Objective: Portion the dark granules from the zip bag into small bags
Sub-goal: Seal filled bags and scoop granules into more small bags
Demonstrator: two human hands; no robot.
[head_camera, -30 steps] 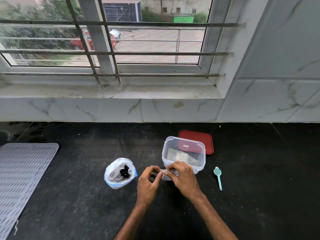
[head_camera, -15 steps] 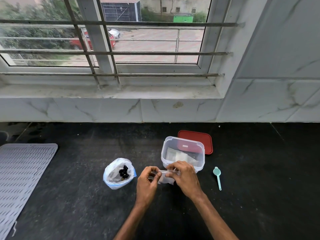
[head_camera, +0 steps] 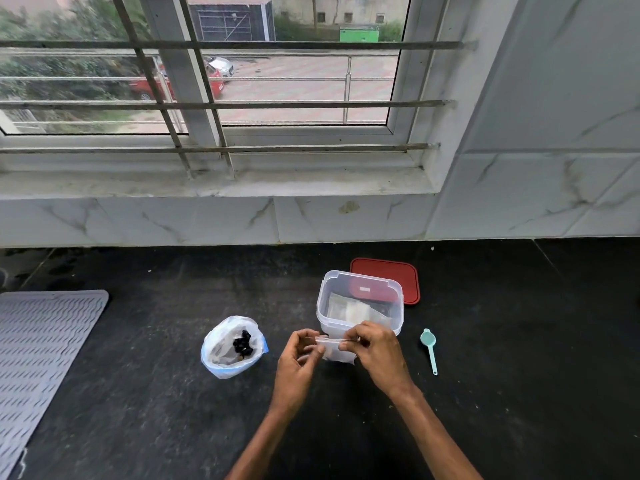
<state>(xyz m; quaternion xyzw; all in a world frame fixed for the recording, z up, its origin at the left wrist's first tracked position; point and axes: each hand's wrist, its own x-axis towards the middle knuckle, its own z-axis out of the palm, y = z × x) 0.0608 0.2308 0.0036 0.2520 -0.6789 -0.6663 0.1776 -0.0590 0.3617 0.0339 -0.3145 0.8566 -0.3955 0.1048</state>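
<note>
Behind your hands a barred window (head_camera: 221, 81) looks out on a paved yard, with pale marble-look tiles (head_camera: 214, 220) below it. Your black tabletop (head_camera: 519, 375) carries everything else. Far out to the left of your left hand lies a grey ridged mat (head_camera: 38, 348), partly cut off by the frame edge.

Just beyond your right hand stands a clear tub (head_camera: 360, 303), open, with flat pale packets lying inside it; what they are you cannot tell from here. A red lid (head_camera: 405, 278) lies flat behind the tub, touching or nearly touching its far side.

To the left of your left hand, a little apart from it, sits the zip bag (head_camera: 233, 348), its mouth rolled open and upward, with a small clump of dark granules (head_camera: 242, 344) showing inside.

Your left hand (head_camera: 298, 365) and right hand (head_camera: 379, 355) meet over the tabletop, just in front of the tub. Between them you hold a small bag (head_camera: 334, 349), clear and seemingly empty, hanging below its top strip. Your right hand's thumb and fingers are pinched on that top edge, and your left hand's fingertips close on the same edge from the other side.

To the right of your right hand, apart from it, a teal scoop (head_camera: 428, 349) lies flat, bowl away from you and handle toward you.
</note>
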